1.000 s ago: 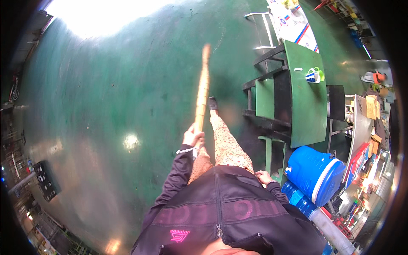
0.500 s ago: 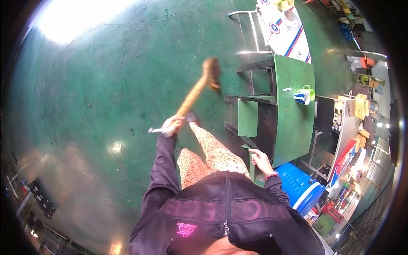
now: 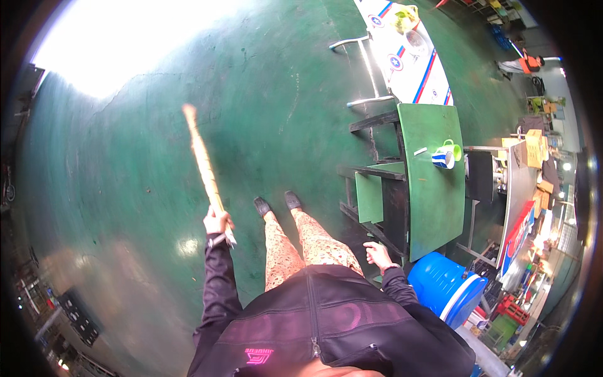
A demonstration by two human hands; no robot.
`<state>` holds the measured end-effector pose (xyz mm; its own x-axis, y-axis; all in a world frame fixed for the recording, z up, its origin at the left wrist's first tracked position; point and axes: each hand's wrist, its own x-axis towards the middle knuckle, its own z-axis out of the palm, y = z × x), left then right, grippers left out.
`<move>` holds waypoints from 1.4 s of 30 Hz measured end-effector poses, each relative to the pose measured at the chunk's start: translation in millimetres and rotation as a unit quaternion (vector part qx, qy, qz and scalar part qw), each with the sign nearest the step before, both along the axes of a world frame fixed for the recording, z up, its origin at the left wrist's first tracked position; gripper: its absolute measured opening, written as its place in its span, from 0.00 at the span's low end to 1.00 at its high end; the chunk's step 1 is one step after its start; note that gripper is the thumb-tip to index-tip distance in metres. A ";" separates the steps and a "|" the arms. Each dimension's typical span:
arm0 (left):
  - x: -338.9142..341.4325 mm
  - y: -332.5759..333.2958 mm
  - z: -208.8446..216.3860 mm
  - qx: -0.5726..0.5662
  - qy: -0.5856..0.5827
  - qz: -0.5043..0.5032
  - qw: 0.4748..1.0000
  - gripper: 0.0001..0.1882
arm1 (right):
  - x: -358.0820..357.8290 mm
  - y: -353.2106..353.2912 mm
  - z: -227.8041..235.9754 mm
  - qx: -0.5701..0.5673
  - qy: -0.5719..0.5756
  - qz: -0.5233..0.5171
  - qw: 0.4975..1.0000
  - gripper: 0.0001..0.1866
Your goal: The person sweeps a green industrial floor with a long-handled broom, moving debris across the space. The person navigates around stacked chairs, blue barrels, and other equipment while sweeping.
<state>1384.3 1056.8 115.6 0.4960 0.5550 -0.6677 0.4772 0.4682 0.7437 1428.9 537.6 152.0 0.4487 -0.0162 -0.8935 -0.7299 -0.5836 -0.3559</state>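
Observation:
In my left hand (image 3: 218, 221) is what looks like a broom, a long tan stick (image 3: 203, 164) with its far end smeared by motion. My fingers are wrapped round it near its pale lower end. The stick points away from me over the green floor, tilted slightly left. My right hand (image 3: 378, 254) hangs at my right side, short of the green table (image 3: 434, 207). Its fingers are loosely bent and apart, with nothing seen in them. Both of my shoes (image 3: 293, 200) show on the floor ahead.
A green bench (image 3: 369, 198) with black legs stands against the table's left side. Two cups (image 3: 443, 158) sit on that table. Beyond it is a white patterned table (image 3: 418, 78). A blue drum (image 3: 440, 283) stands close on my right. A person (image 3: 531, 64) is far off right.
My left hand has moved left and nearer to me, and the stick has swung left with it. My two feet now show close together. The right hand stays low at my side.

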 end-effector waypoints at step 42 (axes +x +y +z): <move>-171.5 -158.0 68.5 0.164 0.408 0.113 0.891 0.29 | 394.8 226.3 -43.5 -0.034 0.068 0.382 0.921 0.14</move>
<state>1212.8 898.8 184.0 -0.2303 0.8108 -0.5382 0.8426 0.4429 0.3066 1823.7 763.9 108.6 0.2366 0.2009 -0.9506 -0.1313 -0.9628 -0.2361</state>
